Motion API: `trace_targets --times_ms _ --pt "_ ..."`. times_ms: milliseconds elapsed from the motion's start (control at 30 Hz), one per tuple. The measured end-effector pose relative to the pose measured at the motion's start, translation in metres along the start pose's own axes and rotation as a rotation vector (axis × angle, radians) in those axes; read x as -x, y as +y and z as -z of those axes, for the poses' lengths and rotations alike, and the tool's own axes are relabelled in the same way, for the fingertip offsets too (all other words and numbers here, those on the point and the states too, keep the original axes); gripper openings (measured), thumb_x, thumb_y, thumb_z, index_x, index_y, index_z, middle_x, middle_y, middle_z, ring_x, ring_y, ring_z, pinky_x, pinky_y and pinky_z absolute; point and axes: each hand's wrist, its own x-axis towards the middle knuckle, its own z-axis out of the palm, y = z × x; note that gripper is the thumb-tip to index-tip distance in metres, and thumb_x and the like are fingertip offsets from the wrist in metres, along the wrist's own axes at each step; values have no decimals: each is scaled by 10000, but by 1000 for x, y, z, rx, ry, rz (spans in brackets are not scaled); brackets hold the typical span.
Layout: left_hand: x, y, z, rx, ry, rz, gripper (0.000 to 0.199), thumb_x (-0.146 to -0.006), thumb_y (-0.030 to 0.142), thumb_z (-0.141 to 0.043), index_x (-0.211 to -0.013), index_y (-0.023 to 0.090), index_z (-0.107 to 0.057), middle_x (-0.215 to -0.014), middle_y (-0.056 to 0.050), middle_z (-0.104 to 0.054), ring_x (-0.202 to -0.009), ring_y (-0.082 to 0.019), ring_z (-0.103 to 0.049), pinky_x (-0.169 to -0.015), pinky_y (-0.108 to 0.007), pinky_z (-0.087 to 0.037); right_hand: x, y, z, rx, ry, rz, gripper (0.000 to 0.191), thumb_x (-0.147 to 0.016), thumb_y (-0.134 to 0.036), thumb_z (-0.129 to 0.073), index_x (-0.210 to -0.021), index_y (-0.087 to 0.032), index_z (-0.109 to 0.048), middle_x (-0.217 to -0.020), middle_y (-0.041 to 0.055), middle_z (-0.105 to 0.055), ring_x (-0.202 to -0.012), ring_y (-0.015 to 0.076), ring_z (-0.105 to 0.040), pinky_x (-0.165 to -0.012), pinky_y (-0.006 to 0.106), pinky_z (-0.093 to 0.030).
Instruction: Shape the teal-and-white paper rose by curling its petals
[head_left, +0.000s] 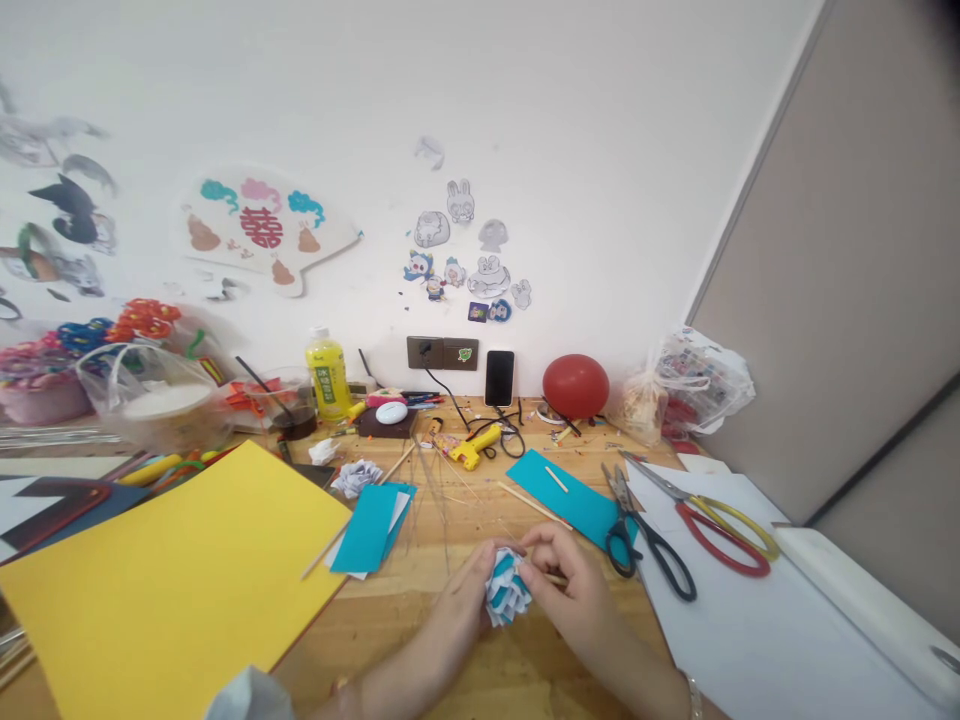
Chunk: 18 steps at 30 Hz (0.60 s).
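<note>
A small blue and white folded-paper flower is held between my two hands above the wooden table. My left hand cups it from the left side. At its right edge, my right hand pinches the paper with thumb and forefinger. A thin stick seems to poke out near the right fingers, but how it joins the flower is hidden. Blue paper strips lie to the left, beside a grey-white crumpled paper flower. Another blue sheet with a short stick on it lies beyond my right hand.
Black-handled scissors and red-and-yellow-handled scissors lie on the right by white paper. Yellow card covers the left. A yellow glue gun, phone, red balloon and drink bottle are along the back.
</note>
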Motion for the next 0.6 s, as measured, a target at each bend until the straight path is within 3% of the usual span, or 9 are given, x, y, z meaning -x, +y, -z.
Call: trace_targets --times_ms 267,467,600 --pt "0 -2 7 -155 -16 -67 315 -839 444 -450 -920 191 -618 -884 -36 -616 -851 -199 -524 -774 -293 -384 -4 -3 4 -108 -63 -34 187 -787 -357 -546 -812 -181 -489 -537 -83 -394 -503 103 -445 -500 202 -354" --pt "0 -4 11 -220 -40 -112 332 -833 467 -456 -954 198 -607 -906 -25 -619 -884 -196 -514 -801 -295 -374 -6 -9 5 -160 -103 -99 222 -762 -384 -570 -775 -179 -485 -529 -77 -417 -509 107 -439 -510 209 -340" --pt "0 -3 8 -116 -28 -88 315 -802 456 -521 -931 189 -627 -895 -27 -634 -878 -185 -527 -783 -271 -387 -5 -9 5 -216 -132 -129 245 -766 -405 -573 -819 -176 -503 -564 -50 -506 -536 122 -495 -531 224 -370"
